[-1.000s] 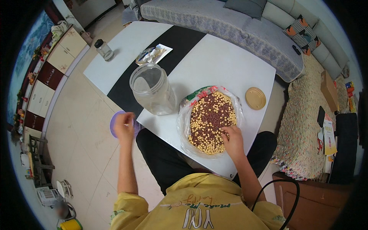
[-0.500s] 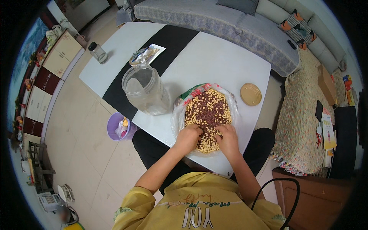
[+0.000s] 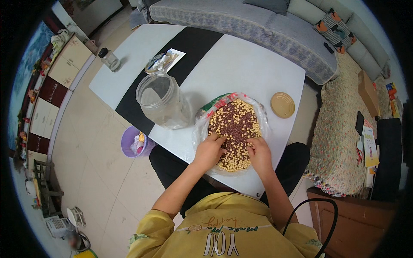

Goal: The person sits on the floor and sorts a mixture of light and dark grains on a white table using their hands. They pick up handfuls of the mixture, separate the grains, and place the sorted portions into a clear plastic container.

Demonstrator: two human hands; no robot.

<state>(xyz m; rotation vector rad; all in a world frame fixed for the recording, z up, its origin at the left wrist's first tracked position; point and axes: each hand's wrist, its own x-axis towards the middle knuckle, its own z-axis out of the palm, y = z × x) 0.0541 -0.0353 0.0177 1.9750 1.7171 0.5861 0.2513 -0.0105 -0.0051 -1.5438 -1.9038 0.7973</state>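
A clear plastic bag (image 3: 199, 133) with red and green print lies opened out on the table. In it is a mix of small dark red beans (image 3: 234, 116) and round yellow beans (image 3: 232, 162). My left hand (image 3: 209, 152) reaches over the bag's left side, fingers and thumb apart, fingertips on the beans. Across from it, at the right side, my right hand (image 3: 260, 155) touches the beans with bent fingers, its thumb apart from them. I make out nothing gripped in either hand.
Left of the bag stands a large clear jar (image 3: 165, 105), uncovered. A gold lid (image 3: 282, 105) lies to the right. Farther back are a foil packet (image 3: 162, 62) and a small dark-capped jar (image 3: 110, 60). On the floor is a purple bin (image 3: 129, 147). A sofa (image 3: 241, 30) runs behind the table.
Both hands have shifted slightly away from me and a little apart over the beans. My left fingers now reach farther forward, and the thumb and finger gaps show more clearly.
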